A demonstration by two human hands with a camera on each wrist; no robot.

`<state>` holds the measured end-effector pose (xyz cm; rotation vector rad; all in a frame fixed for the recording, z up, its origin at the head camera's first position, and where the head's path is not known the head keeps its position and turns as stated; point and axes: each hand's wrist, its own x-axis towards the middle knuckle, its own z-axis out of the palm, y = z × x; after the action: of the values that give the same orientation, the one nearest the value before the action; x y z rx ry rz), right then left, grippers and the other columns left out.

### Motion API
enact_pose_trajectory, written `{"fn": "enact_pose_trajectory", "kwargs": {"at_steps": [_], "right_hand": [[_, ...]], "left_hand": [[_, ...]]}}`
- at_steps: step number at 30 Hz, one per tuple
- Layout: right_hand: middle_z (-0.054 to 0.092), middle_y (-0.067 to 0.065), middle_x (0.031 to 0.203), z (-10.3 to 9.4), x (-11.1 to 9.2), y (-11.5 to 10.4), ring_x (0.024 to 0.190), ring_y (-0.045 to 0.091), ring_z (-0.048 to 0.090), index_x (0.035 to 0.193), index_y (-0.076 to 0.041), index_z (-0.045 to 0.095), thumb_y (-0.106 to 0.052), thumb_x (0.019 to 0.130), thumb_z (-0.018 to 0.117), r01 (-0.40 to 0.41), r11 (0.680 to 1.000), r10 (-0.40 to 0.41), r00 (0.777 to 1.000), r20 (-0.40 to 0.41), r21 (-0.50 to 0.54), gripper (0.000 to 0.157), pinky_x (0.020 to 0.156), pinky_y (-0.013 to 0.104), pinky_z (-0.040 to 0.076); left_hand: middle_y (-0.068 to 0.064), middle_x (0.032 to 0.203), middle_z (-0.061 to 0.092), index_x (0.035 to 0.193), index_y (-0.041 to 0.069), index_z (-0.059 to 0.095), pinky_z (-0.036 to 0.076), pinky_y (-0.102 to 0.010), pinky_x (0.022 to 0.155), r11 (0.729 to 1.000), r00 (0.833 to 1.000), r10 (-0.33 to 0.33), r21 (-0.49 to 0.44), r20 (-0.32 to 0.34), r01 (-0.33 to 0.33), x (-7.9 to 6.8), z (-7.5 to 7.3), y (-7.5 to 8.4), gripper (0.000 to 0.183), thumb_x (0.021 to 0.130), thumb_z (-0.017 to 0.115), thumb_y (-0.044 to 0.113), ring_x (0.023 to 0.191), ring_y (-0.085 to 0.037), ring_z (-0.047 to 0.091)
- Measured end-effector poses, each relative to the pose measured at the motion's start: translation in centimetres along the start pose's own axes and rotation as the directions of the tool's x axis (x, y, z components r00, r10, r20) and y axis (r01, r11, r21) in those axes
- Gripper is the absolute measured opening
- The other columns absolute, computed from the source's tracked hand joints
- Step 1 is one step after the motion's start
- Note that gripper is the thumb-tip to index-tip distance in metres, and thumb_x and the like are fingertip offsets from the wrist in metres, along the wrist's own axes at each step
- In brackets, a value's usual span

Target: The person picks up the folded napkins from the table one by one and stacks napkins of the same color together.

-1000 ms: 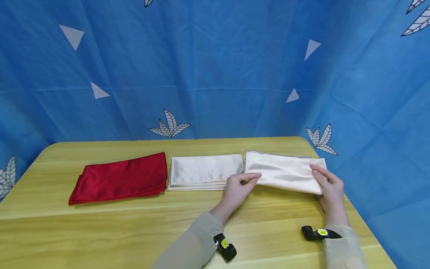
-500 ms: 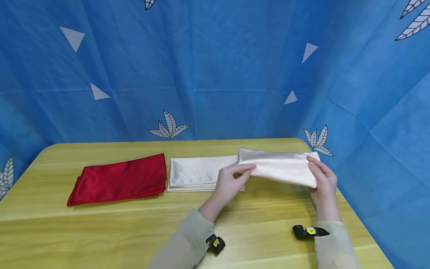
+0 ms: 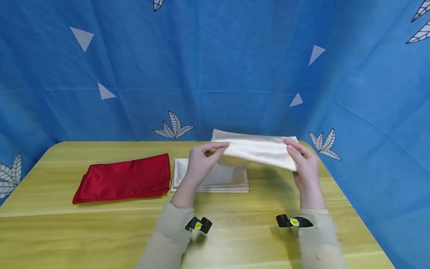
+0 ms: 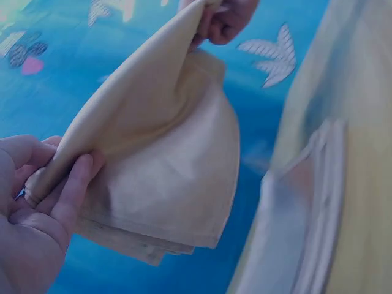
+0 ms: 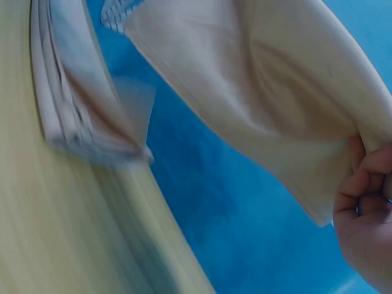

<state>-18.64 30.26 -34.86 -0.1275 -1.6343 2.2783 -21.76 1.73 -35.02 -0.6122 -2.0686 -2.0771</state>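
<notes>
A folded cream satin cloth [image 3: 256, 147] is held in the air between both hands, above and slightly right of a second folded white cloth [image 3: 221, 178] on the table. My left hand [image 3: 201, 164] pinches its left end between thumb and fingers; my right hand [image 3: 306, 166] pinches its right end. From the left wrist view, the lifted cloth [image 4: 165, 165] sags in a curve with its layered edges hanging down. In the right wrist view the right hand's fingers [image 5: 361, 190] curl at the cloth's edge. Part of the lower white cloth is hidden behind the left hand.
A folded red satin cloth [image 3: 124, 179] lies on the wooden table [image 3: 111, 239], left of the white one. Behind and to the right hangs a blue curtain [image 3: 235, 67] with leaf and triangle prints.
Both hands have lifted the cream cloth off the right side of the table and carried it left and upward, partly over the white cloth. The red cloth stays in place.
</notes>
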Motion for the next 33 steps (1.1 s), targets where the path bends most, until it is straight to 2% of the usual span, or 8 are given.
{"fn": "enact_pose_trajectory", "kwargs": {"at_steps": [8, 14, 16, 20, 23, 28, 31, 33], "right_hand": [[0.063, 0.004, 0.108, 4.3, 1.1, 3.7, 0.083, 0.011, 0.060, 0.106, -0.010, 0.074, -0.012, 0.090, 0.067, 0.056, 0.987, -0.048, 0.997, 0.057, -0.149, 0.018, 0.063, 0.019, 0.052], [0.063, -0.006, 0.115, 4.2, 1.3, 7.1, 0.107, 0.010, 0.054, 0.114, -0.005, 0.070, -0.017, 0.091, 0.067, -0.086, 0.951, 0.136, 0.979, 0.151, -0.298, 0.027, 0.076, 0.017, 0.049], [0.062, -0.003, 0.120, 4.0, 1.2, 7.8, 0.111, 0.011, 0.053, 0.118, -0.002, 0.067, -0.018, 0.091, 0.067, -0.126, 0.941, 0.195, 0.960, 0.199, -0.314, 0.032, 0.078, 0.019, 0.050], [0.060, 0.008, 0.126, 3.7, 1.1, 8.6, 0.115, 0.013, 0.052, 0.121, 0.005, 0.062, -0.017, 0.091, 0.066, -0.130, 0.933, 0.236, 0.924, 0.299, -0.337, 0.038, 0.085, 0.022, 0.049], [0.058, 0.013, 0.127, 3.4, 1.1, 9.1, 0.113, 0.013, 0.052, 0.121, 0.007, 0.061, -0.016, 0.092, 0.064, -0.113, 0.909, 0.270, 0.894, 0.359, -0.402, 0.037, 0.086, 0.022, 0.047], [0.051, 0.020, 0.131, 2.5, 1.1, 9.8, 0.110, 0.019, 0.049, 0.122, 0.008, 0.059, -0.015, 0.095, 0.060, -0.070, 0.869, 0.313, 0.844, 0.435, -0.489, 0.035, 0.084, 0.023, 0.045], [0.042, 0.019, 0.141, 2.2, 1.1, 10.0, 0.125, 0.026, 0.039, 0.127, 0.006, 0.055, -0.015, 0.095, 0.060, -0.055, 0.869, 0.315, 0.828, 0.464, -0.491, 0.039, 0.095, 0.032, 0.041], [0.033, 0.017, 0.148, 2.1, 1.1, 10.1, 0.136, 0.029, 0.026, 0.131, 0.004, 0.051, -0.013, 0.094, 0.059, -0.055, 0.877, 0.313, 0.819, 0.481, -0.477, 0.042, 0.106, 0.041, 0.031]], "left_hand": [[-0.009, 0.086, 0.069, 0.105, 0.007, 0.075, 0.035, -0.022, 0.053, 0.998, 0.986, -0.037, 0.036, -0.165, 0.044, -0.5, -4.2, -1.7, 0.018, 0.089, 0.069, 0.012, 0.068, -0.015, 0.050], [-0.002, 0.077, 0.067, 0.100, 0.007, 0.077, 0.040, -0.022, 0.058, 0.984, 0.952, -0.157, 0.042, -0.264, 0.174, -2.5, -5.8, -4.9, 0.015, 0.087, 0.069, 0.008, 0.074, -0.014, 0.053], [0.000, 0.073, 0.064, 0.098, 0.006, 0.077, 0.040, -0.021, 0.059, 0.977, 0.936, -0.195, 0.025, -0.293, 0.212, -3.3, -6.0, -5.9, 0.014, 0.087, 0.068, 0.007, 0.073, -0.014, 0.052], [-0.004, 0.075, 0.063, 0.097, 0.006, 0.077, 0.038, -0.021, 0.058, 0.964, 0.911, -0.248, 0.006, -0.329, 0.265, -4.6, -6.4, -6.9, 0.015, 0.087, 0.066, 0.007, 0.074, -0.016, 0.049], [-0.006, 0.094, 0.068, 0.100, 0.006, 0.076, 0.042, -0.021, 0.063, 0.948, 0.905, -0.299, 0.013, -0.301, 0.318, -5.5, -6.7, -6.9, 0.016, 0.088, 0.065, 0.007, 0.083, -0.015, 0.053], [-0.013, 0.117, 0.061, 0.108, -0.002, 0.070, 0.056, -0.029, 0.073, 0.914, 0.903, -0.405, -0.047, -0.144, 0.403, -6.2, -7.4, -6.7, 0.021, 0.091, 0.060, 0.006, 0.085, -0.019, 0.064], [-0.014, 0.123, 0.057, 0.113, -0.002, 0.068, 0.057, -0.033, 0.071, 0.902, 0.897, -0.431, -0.076, -0.097, 0.425, -6.2, -7.5, -6.4, 0.024, 0.091, 0.059, 0.006, 0.084, -0.019, 0.064], [-0.015, 0.124, 0.055, 0.115, -0.001, 0.067, 0.057, -0.032, 0.071, 0.901, 0.896, -0.434, -0.066, -0.099, 0.429, -6.1, -7.5, -6.3, 0.026, 0.091, 0.060, 0.006, 0.082, -0.019, 0.065]]}}
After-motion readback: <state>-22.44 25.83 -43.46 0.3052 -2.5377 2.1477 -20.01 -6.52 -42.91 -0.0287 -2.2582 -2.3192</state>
